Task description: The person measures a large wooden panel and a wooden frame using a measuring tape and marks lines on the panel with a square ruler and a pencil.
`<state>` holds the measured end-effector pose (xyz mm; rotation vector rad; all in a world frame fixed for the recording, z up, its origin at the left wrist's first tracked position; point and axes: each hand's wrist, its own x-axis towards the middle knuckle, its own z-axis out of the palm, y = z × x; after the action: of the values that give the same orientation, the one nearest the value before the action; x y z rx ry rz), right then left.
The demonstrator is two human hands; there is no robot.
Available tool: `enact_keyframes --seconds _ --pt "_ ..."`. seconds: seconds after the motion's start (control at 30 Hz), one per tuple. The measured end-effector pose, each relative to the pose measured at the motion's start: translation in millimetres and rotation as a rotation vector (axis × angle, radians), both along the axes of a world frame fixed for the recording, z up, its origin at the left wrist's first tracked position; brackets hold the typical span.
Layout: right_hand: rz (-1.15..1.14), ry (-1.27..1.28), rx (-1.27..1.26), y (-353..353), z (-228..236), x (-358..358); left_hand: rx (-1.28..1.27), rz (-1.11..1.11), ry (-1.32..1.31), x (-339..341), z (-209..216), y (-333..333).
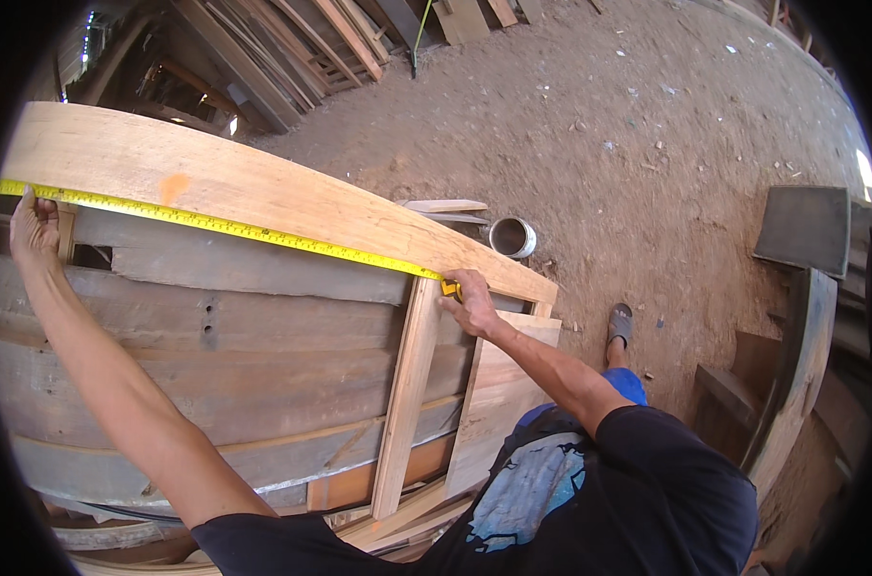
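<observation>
A yellow tape measure (263, 231) is drawn out along the near edge of a long pale wooden board (234, 178). At the far left, my left hand (36, 228) pinches the blade against the board's edge. My right hand (472, 303) is closed round the yellow tape case, most of which its fingers hide. Just below that hand, an upright-running pale wooden rail (407, 398) meets the board. Beside the rail lies a wide light panel (506, 403).
Weathered planks (215, 326) form the bench under the frame. A round can (512, 237) stands on the dirt floor beyond the board. Timber (263, 48) leans at the back left. A dark square-topped object (803, 228) and a heavy beam (796, 374) are on the right.
</observation>
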<state>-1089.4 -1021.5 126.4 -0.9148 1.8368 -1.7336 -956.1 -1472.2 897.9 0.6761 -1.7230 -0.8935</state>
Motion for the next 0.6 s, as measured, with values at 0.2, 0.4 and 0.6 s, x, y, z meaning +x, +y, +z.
enact_keyframes --seconds 0.2,0.4,0.6 --pt "-0.046 0.017 -0.012 -3 -2 7 0.029 -0.061 0.004 14 22 -26" --pt "-0.081 0.026 -0.006 0 3 10 0.030 -0.067 0.033 20 22 -44" --pt "-0.071 0.024 0.029 -1 9 5 0.066 -0.046 0.050 12 9 -35"
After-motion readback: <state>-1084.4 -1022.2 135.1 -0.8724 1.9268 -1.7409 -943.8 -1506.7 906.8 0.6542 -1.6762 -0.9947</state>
